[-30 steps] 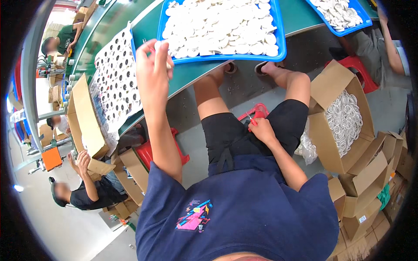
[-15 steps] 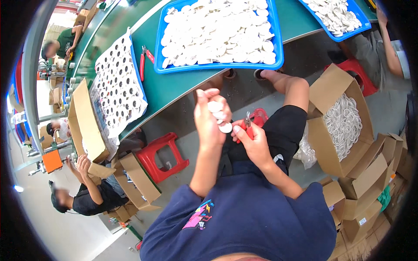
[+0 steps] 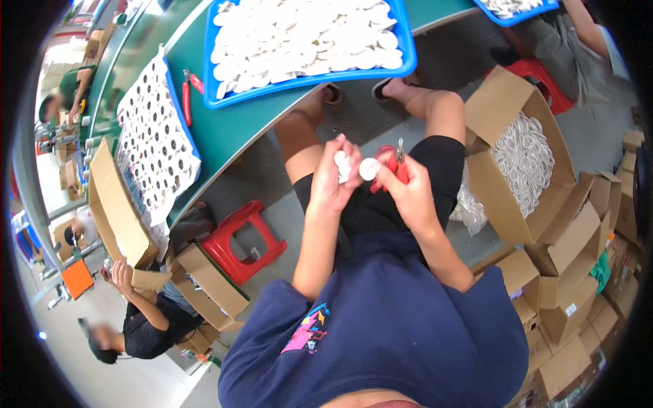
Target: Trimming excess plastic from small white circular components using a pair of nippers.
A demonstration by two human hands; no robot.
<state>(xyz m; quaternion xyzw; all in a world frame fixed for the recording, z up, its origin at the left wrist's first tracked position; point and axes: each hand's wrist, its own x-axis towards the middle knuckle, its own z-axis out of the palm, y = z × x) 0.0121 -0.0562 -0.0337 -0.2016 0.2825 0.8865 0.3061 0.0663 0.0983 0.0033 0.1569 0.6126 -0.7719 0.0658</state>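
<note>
Green bench (image 3: 238,129) behind — left hand (image 3: 333,180) on white discs (image 3: 342,166); right hand (image 3: 408,190) (red cutters (image 3: 394,163)).

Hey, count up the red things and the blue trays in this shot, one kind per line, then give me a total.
Blue plastic trays of white round parts: 2
Red plastic stools: 2
Red-handled cutters on the green bench: 1
Red-handled cutters in the right hand: 1
Total: 6
</note>
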